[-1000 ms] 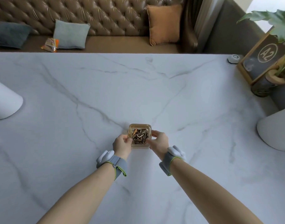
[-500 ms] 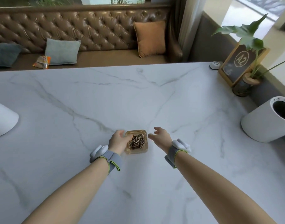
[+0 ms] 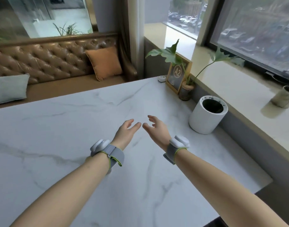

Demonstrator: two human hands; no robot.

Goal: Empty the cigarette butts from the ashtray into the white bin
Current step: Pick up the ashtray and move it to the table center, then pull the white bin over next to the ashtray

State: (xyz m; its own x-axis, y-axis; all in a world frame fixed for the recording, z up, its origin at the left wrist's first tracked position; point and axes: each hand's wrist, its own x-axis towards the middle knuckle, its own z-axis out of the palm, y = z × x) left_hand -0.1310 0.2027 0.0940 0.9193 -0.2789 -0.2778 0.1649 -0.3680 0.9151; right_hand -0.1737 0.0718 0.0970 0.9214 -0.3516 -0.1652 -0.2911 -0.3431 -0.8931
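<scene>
The white bin [image 3: 202,122] is a round open-topped cylinder with a dark inside, standing on the marble table [image 3: 66,128] near its right edge. My left hand [image 3: 126,132] and my right hand [image 3: 155,128] hover side by side over the table, a little left of the bin. Both have their fingers spread, palms turned toward each other, and nothing in them. The ashtray with the cigarette butts is nowhere in view. Each wrist wears a grey strap with a white device.
Behind the bin stand a glass jar with a leafy plant [image 3: 185,92], a framed "A2" sign [image 3: 178,73] and a small white round device [image 3: 161,78]. A brown sofa with an orange cushion [image 3: 105,63] runs along the far edge. A pot [image 3: 284,98] sits on the windowsill at right.
Both hands have let go of the ashtray and opened. The view has swung up and to the right, so the ashtray is out of sight and the bin is closer to centre.
</scene>
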